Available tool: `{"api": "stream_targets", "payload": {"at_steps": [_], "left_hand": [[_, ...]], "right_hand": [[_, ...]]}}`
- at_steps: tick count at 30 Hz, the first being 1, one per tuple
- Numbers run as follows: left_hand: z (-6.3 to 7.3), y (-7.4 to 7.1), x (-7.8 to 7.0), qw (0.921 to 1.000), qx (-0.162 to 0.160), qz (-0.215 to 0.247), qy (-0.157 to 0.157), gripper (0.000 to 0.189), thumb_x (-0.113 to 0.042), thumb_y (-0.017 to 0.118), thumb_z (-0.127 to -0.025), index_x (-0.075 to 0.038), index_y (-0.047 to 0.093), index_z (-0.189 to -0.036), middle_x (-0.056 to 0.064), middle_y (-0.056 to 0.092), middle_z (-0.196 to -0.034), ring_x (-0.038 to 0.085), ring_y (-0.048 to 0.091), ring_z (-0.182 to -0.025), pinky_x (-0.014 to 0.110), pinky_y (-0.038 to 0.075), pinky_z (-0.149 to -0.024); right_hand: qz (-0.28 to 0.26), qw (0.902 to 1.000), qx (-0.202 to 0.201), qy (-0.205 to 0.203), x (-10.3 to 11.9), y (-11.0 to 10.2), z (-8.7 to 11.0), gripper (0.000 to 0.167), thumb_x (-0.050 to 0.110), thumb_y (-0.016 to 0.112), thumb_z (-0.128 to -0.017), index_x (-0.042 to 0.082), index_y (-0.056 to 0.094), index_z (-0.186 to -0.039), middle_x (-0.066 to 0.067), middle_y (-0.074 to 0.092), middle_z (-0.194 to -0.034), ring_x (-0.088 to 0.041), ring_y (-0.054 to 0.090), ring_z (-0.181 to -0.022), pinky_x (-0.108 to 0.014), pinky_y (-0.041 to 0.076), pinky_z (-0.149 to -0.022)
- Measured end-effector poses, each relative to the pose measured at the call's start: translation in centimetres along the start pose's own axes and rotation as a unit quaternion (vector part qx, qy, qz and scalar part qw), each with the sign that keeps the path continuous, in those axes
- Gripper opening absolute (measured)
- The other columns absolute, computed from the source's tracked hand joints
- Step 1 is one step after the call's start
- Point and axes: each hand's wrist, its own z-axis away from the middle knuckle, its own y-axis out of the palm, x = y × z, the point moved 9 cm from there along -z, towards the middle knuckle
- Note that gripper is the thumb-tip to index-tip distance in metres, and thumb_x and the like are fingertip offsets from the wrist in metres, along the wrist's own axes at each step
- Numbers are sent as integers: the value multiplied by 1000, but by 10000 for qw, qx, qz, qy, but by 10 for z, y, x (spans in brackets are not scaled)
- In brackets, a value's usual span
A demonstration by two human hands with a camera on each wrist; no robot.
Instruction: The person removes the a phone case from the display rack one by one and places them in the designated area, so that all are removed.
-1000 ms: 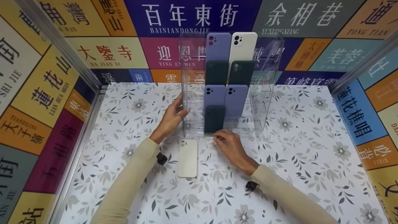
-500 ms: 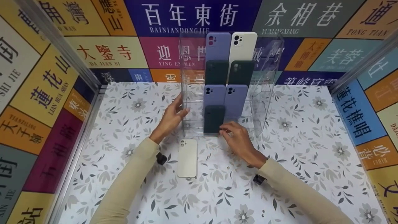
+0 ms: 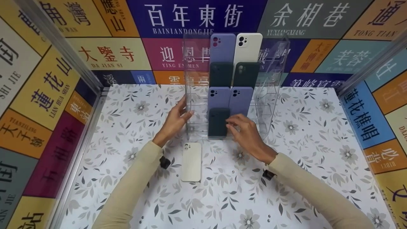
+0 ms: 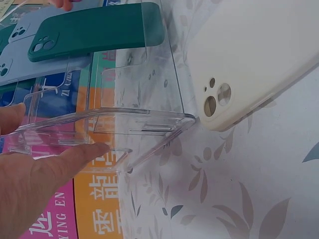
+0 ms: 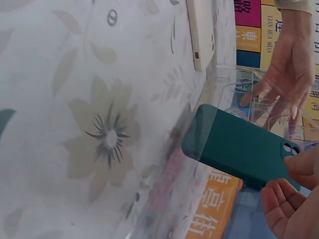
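Note:
A dark green phone case [image 3: 217, 123] stands in the lowest front tier of a clear acrylic display rack [image 3: 268, 111]. My right hand [image 3: 248, 135] is at its right edge; in the right wrist view, the thumb lies over the case near the camera cutout and curled fingers sit along the edge, pinching it. My left hand [image 3: 173, 122] holds the rack's left side panel, thumb on one face and index finger on the other, as the left wrist view shows. A cream phone case [image 3: 192, 162] lies flat on the table before the rack.
Behind, more cases stand in tiers: purple cases [image 3: 241, 99], dark green cases [image 3: 221, 74] and a white case [image 3: 249, 47]. The rack stands on a floral-patterned tablecloth [image 3: 305, 190]. Coloured panels with large characters [image 3: 111, 54] close off the back and both sides.
My right hand has moved up and right, from the green case's bottom edge along its right side. The green case has shifted very slightly left. My left hand has kept its place.

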Motion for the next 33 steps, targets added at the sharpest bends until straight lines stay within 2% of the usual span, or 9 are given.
{"api": "stream_targets", "payload": {"at_steps": [8, 19, 24, 33], "left_hand": [[1, -2, 1, 10000, -28, -20, -42, 79, -1, 61, -110, -8, 19, -177, 18, 31, -179, 42, 43, -158, 49, 42, -127], [0, -1, 3, 10000, -7, 73, 15, 78, 1, 59, -110, -2, 17, -176, 27, 31, -176, 47, 42, -157, 53, 41, -127], [0, -1, 2, 9999, 1, 98, 44, 78, 1, 59, -110, -4, 18, -176, 26, 30, -177, 46, 43, -157, 52, 41, -127], [0, -1, 1, 9998, -29, 159, 80, 78, 2, 60, -110, -4, 19, -176, 24, 32, -177, 43, 45, -156, 50, 42, -127]], "right_hand": [[54, 9999, 10, -133, 12, -9, -15, 18, 4, 76, -104, -4, 80, -120, -15, 73, -119, -29, 73, -106, -44, 64, -88], [253, 9995, -92, -175, 14, -18, -32, 22, 5, 76, -104, -2, 80, -124, -18, 70, -126, -34, 68, -120, -47, 59, -99], [218, 9997, -39, -56, 11, -17, -35, 24, 5, 76, -104, -2, 79, -126, -18, 70, -126, -33, 68, -120, -49, 59, -100], [195, 9998, 19, -7, 8, -13, -39, 26, 3, 77, -103, -2, 78, -129, -18, 70, -124, -30, 71, -111, -44, 62, -95]]}}
